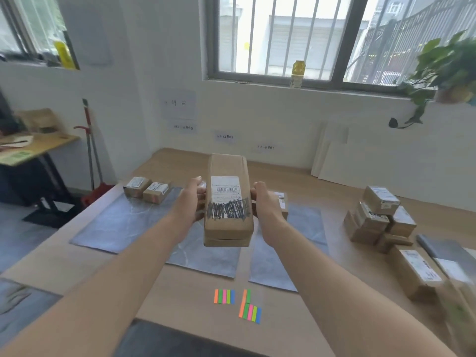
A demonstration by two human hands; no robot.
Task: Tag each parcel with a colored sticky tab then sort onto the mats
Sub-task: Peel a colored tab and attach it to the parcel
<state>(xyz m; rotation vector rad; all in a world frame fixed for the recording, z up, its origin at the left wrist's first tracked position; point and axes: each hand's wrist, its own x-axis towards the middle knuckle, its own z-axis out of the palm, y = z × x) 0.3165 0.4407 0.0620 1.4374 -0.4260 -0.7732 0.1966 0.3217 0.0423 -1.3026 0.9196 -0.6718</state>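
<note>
sticky tabs (224,296) lie near the front edge of the bench (180,292). beyond them, left hand (192,199) and right hand (265,202) grip a long parcel (228,202) by its sides, above the grey mats (116,228).

I hold the long parcel (228,202) above the middle mat (203,256). Two small parcels (155,193) sit on the left mat (116,222). The pile (378,222) lies right, the sticky tabs (224,296) nearest me.

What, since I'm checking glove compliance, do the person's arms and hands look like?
The left hand and right hand are ungloved, and no watch, bracelet or ring shows. Both arms are bare with no sleeve in view.
</note>
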